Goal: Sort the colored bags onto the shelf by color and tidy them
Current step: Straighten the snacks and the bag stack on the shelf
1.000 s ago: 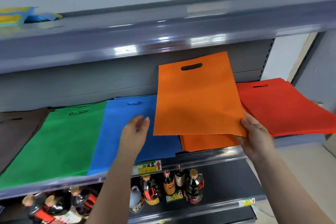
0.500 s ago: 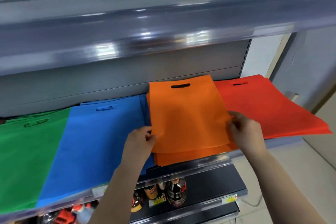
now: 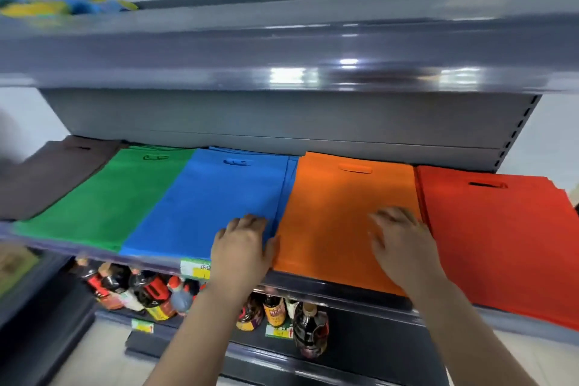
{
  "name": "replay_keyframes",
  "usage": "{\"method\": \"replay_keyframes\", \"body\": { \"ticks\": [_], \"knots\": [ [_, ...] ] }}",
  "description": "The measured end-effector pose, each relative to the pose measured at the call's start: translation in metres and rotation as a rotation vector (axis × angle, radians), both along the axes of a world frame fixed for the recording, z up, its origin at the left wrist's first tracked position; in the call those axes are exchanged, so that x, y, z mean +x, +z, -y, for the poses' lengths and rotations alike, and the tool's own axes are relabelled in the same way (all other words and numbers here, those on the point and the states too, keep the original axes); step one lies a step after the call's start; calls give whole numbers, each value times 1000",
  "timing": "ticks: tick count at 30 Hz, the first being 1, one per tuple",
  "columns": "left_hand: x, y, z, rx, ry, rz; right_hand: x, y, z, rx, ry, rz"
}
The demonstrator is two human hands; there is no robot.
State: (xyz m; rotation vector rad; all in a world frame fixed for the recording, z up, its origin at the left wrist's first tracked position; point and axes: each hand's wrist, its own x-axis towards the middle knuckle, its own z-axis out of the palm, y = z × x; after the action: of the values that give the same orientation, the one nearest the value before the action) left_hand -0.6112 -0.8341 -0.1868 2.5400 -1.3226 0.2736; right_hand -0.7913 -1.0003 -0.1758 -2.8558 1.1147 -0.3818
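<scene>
The orange bag, held up a second ago, now lies flat on the shelf between blue and red stacks, both hands open: left hand at its nine-o'clock edge, right hand pressing at three o'clock, squaring the pile.

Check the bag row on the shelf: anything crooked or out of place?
Mostly tidy. The red stack overhangs the shelf's front edge, and the blue stack shows offset layers along its right side. Both hands rest on the orange stack.
</scene>
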Motion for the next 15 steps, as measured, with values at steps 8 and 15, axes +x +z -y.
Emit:
{"method": "replay_keyframes", "body": {
  "ticks": [8,15],
  "knots": [
    [35,41,-97,95,296,209,127,45,-81,-100,574,41],
    [88,82,-230,137,597,279,230,87,-211,-222,907,48]
  ]
}}
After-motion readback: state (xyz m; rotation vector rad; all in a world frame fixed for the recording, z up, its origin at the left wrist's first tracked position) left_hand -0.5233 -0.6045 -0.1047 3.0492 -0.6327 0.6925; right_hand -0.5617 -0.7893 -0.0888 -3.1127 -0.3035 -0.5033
